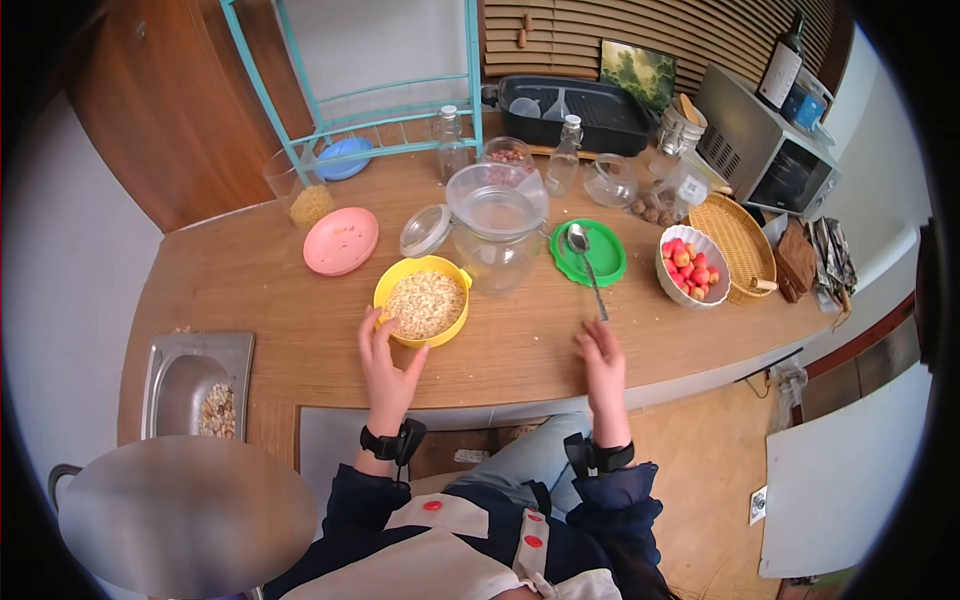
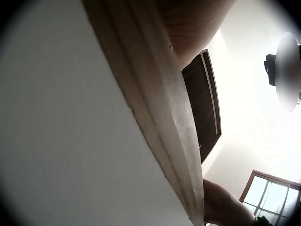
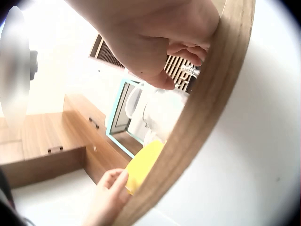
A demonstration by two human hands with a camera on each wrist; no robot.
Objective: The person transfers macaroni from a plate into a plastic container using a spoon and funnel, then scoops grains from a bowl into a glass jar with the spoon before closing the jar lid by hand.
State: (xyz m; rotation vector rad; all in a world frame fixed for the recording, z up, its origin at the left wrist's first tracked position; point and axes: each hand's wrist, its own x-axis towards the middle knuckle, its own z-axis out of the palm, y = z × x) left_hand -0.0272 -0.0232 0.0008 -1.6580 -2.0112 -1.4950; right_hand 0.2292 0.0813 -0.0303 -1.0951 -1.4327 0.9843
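Observation:
A yellow bowl (image 1: 463,318) of rolled oats (image 1: 425,303) sits near the counter's front edge. Fingers and thumb of my left hand (image 1: 388,375) hold its near left side; in the right wrist view they are curled against the yellow wall. My right hand (image 1: 604,372) is over the counter at the right, fingers loosely bent and nothing held. Just beyond its fingertips is the handle end of a metal spoon (image 1: 588,262), whose bowl lies on a green lid (image 1: 610,250). Behind the oats stands a large clear glass jar (image 1: 497,255), its glass lid (image 1: 426,230) swung to the left.
A pink plate (image 1: 341,241) lies left of the jar. Right of the green lid are a white bowl of small red fruit (image 1: 690,270) and a wicker tray (image 1: 735,240). Glass bottles (image 1: 565,160) stand behind. A metal sink (image 1: 180,370) is at the left.

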